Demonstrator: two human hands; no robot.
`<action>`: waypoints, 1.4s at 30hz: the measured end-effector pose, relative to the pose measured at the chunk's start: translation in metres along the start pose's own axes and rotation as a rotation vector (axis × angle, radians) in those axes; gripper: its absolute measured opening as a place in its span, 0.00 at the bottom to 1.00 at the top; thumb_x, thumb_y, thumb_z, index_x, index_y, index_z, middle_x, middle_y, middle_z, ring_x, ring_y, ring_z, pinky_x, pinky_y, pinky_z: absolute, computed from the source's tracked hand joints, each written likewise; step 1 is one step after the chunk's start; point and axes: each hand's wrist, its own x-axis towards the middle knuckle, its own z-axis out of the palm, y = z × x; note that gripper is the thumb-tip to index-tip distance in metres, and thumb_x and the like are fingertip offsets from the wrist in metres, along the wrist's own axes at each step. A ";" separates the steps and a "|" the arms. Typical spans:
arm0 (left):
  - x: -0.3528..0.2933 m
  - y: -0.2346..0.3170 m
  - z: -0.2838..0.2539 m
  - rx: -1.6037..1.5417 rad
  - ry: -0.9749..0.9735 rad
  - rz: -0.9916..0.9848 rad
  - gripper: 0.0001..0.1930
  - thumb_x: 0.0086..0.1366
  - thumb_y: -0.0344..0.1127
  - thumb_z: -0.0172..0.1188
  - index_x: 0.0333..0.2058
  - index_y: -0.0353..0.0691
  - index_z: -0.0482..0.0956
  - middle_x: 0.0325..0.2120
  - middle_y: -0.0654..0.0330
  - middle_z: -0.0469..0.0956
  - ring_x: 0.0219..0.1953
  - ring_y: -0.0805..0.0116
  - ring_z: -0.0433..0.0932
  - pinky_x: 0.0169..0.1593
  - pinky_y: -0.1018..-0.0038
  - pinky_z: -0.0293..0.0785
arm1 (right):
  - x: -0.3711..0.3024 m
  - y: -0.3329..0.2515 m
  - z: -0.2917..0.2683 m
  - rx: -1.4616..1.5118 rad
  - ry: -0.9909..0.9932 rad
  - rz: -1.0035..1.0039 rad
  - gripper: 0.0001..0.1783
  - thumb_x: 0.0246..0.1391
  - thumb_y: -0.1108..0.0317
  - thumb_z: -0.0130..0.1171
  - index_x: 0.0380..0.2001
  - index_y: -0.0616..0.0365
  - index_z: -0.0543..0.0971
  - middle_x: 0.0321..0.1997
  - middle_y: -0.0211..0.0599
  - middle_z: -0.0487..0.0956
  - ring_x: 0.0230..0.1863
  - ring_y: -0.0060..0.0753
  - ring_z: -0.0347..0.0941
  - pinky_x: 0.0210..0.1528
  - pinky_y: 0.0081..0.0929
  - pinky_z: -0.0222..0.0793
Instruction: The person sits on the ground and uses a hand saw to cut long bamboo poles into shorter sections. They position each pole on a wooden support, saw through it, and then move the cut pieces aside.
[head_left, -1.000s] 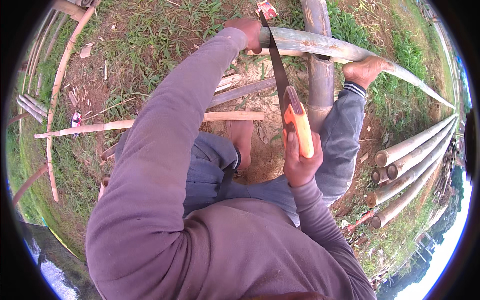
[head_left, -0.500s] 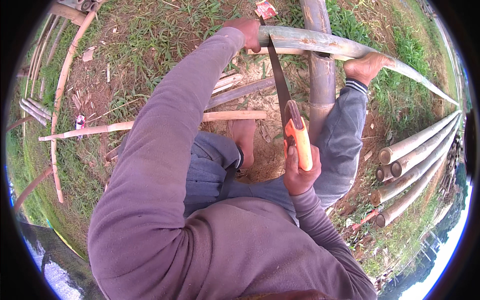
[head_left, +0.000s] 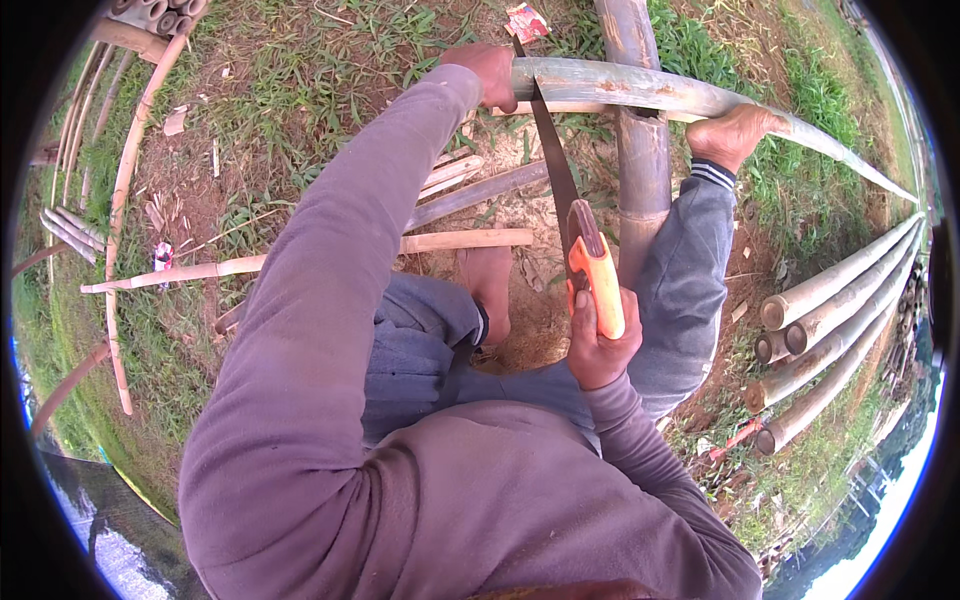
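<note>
My right hand [head_left: 605,345] is closed round the orange handle of a hand saw [head_left: 562,175]. The dark blade slants away from me and lies across a green bamboo pole [head_left: 640,86] near its left end. Around that end of the pole my left hand [head_left: 488,76] is wrapped, just left of the blade. The pole rests crosswise over a thicker bamboo post [head_left: 643,170], and my right bare foot [head_left: 733,135] presses on it farther right. How deep the blade sits in the pole cannot be made out.
Several bamboo poles [head_left: 815,325] lie stacked at the right. Split bamboo strips [head_left: 470,240] and a darker length [head_left: 480,193] lie near my left foot [head_left: 488,290]. A bamboo frame [head_left: 122,200] stands at the left. A red wrapper [head_left: 527,22] lies on the grass beyond the pole.
The pole's held end and my left hand appear slightly farther left and up. The saw stays across the pole at almost the same place; my right hand has barely moved.
</note>
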 end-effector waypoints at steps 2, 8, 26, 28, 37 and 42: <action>0.007 0.001 0.004 -0.020 0.023 0.037 0.29 0.48 0.47 0.77 0.50 0.44 0.85 0.47 0.51 0.88 0.52 0.50 0.86 0.57 0.55 0.82 | 0.024 0.023 0.037 0.002 0.059 -0.123 0.08 0.66 0.74 0.66 0.44 0.66 0.79 0.37 0.34 0.82 0.34 0.19 0.77 0.38 0.22 0.74; 0.010 0.001 0.006 -0.051 -0.006 0.010 0.34 0.47 0.49 0.79 0.55 0.49 0.83 0.50 0.53 0.87 0.54 0.50 0.86 0.61 0.57 0.81 | 0.169 0.005 0.090 0.042 0.058 0.050 0.13 0.62 0.65 0.69 0.39 0.65 0.80 0.28 0.51 0.82 0.30 0.52 0.82 0.38 0.43 0.77; 0.009 -0.016 0.006 -0.080 0.077 0.077 0.35 0.47 0.49 0.79 0.54 0.43 0.83 0.52 0.48 0.86 0.55 0.46 0.85 0.61 0.57 0.79 | 0.088 -0.010 0.042 0.055 -0.006 0.083 0.14 0.62 0.65 0.70 0.42 0.65 0.80 0.28 0.51 0.83 0.31 0.47 0.85 0.37 0.39 0.77; 0.010 -0.018 0.010 -0.093 0.060 0.056 0.36 0.47 0.49 0.77 0.55 0.40 0.82 0.53 0.46 0.85 0.54 0.45 0.85 0.62 0.56 0.79 | 0.018 -0.010 -0.007 0.111 -0.089 0.226 0.12 0.62 0.71 0.70 0.45 0.65 0.80 0.30 0.40 0.84 0.30 0.26 0.82 0.35 0.31 0.76; 0.018 -0.010 0.007 -0.156 0.004 0.137 0.34 0.46 0.48 0.79 0.51 0.39 0.83 0.47 0.47 0.87 0.50 0.49 0.87 0.55 0.57 0.81 | 0.168 0.003 0.091 -0.037 0.060 0.056 0.17 0.64 0.61 0.68 0.41 0.67 0.79 0.28 0.57 0.83 0.34 0.62 0.84 0.37 0.44 0.77; 0.012 -0.021 0.006 -0.103 0.077 0.066 0.38 0.44 0.48 0.79 0.55 0.37 0.82 0.48 0.45 0.87 0.51 0.46 0.86 0.58 0.55 0.80 | 0.043 0.013 0.037 0.101 0.003 0.121 0.14 0.62 0.68 0.70 0.44 0.65 0.81 0.34 0.51 0.85 0.36 0.48 0.87 0.42 0.37 0.80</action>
